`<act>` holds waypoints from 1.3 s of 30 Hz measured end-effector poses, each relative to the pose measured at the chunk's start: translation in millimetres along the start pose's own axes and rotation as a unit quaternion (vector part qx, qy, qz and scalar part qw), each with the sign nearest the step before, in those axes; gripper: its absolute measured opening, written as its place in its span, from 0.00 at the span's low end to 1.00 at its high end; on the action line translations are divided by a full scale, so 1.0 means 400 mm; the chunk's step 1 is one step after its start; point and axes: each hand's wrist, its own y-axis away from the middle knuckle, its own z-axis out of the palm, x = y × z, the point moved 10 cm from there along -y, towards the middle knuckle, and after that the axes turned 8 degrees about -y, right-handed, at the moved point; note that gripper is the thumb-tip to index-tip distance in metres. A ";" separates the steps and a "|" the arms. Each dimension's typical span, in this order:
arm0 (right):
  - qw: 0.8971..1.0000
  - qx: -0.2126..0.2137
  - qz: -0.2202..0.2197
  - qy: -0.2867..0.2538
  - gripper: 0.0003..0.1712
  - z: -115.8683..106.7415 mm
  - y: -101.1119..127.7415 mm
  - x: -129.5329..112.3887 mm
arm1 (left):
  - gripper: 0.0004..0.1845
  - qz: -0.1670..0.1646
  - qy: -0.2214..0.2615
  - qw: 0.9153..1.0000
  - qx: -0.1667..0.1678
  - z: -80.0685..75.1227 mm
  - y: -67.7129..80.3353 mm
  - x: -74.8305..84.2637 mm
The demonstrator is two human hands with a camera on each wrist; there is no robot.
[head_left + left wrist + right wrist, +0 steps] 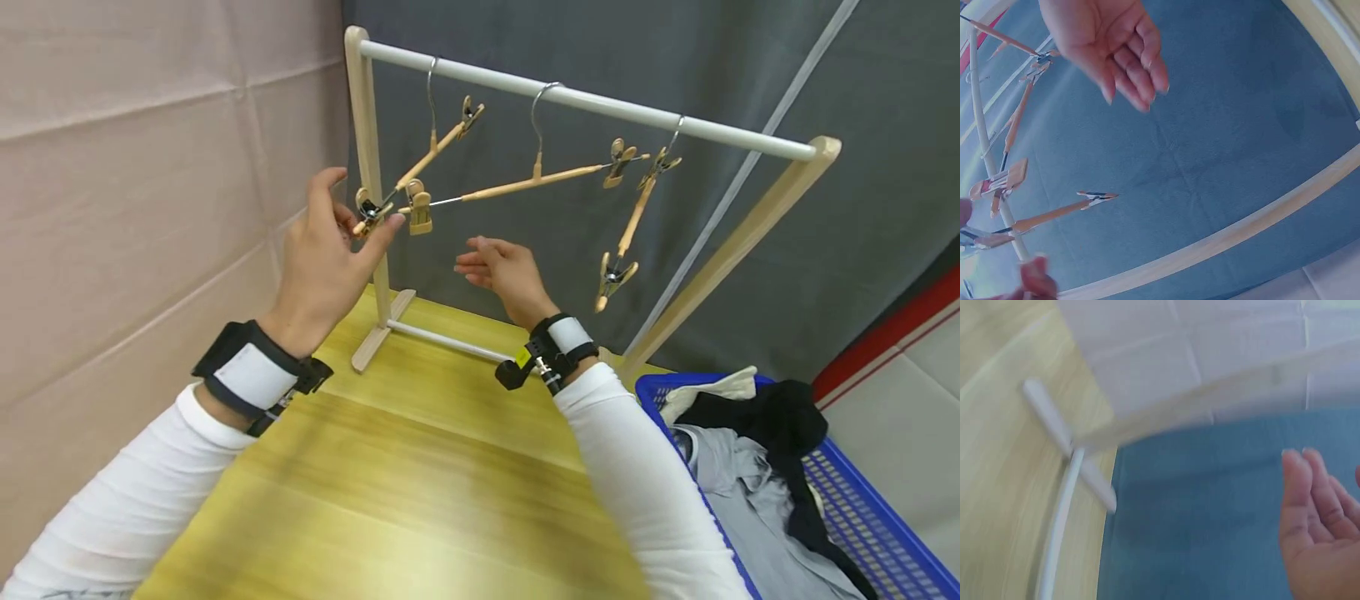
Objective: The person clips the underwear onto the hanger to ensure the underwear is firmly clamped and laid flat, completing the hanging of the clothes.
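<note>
From the head camera, the left hand [322, 250] is raised to the lower end of the left hanger [420, 171], thumb and fingers curled about the clip [369, 212] there, so its grip looks closed on that clip. The hanger hangs tilted from the rail [585, 100] of a small wooden rack standing on the tabletop [420, 467]. The right hand [504, 271] is open just below the middle hanger [536, 179], palm up, touching nothing. A blue basket [862, 517] of clothes sits at the right.

The left wrist camera shows the open right hand [1116, 47] above and blurred left fingertips [1035, 278] by the clip ends.

The right wrist camera shows only relaxed fingers [1313, 519] and the rack's foot.

The hanger looks light, stiff and free to swing; the wooden bar beside the clip seems the steadier hold.
</note>
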 end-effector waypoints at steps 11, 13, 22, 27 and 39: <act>0.990 -0.104 -0.018 -0.096 0.20 0.196 -0.014 -0.047 | 0.18 0.143 -0.034 0.986 0.084 -0.069 0.006 0.085; 0.985 -0.112 -0.022 -0.133 0.19 0.218 -0.018 -0.056 | 0.16 0.143 -0.042 0.985 0.082 -0.069 0.006 0.090; 0.931 -0.129 -0.042 -0.340 0.23 0.260 -0.055 -0.110 | 0.16 0.147 -0.047 0.984 0.087 -0.068 0.003 0.092; 0.912 -0.145 -0.062 -0.380 0.24 0.267 -0.061 -0.137 | 0.16 0.141 -0.045 0.984 0.095 -0.069 -0.006 0.087; 0.919 -0.187 -0.067 -0.341 0.25 0.278 -0.087 -0.143 | 0.15 0.131 -0.050 0.985 0.095 -0.062 0.005 0.062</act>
